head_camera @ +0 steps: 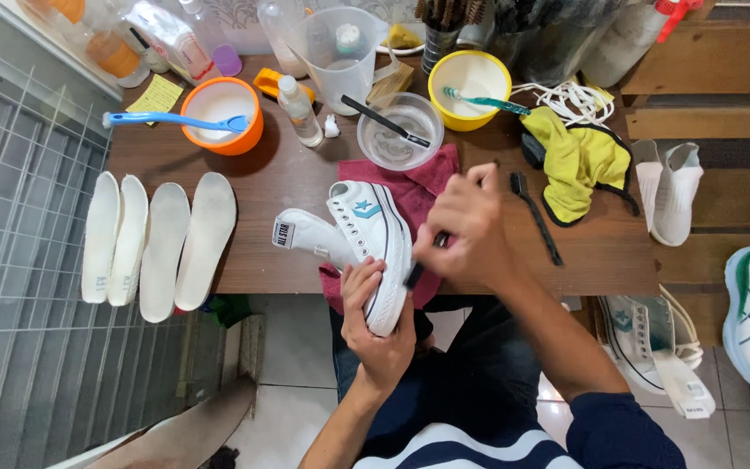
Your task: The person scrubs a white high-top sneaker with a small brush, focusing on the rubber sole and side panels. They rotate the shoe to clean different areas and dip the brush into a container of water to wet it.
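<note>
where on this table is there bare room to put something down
Bare wood lies between the four white insoles and the white sneaker, below the orange bowl; also right of the black brush, below the yellow cloth. The back edge is crowded with bowls and bottles.

Brown wooden table (305,178): four white foam insoles (160,239) at 9 o'clock, orange plastic bowl (221,115) at 11, yellow cloth (576,161), possibly microfibre, at 2.

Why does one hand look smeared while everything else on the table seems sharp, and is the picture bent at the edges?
In the head view, the right hand is motion-blurred around its dark brush; the left hand and white sneaker are crisp. Light is soft and even, with small glints in the clear bowl. The wire rack at the left bows slightly, a wide-lens distortion.
</note>
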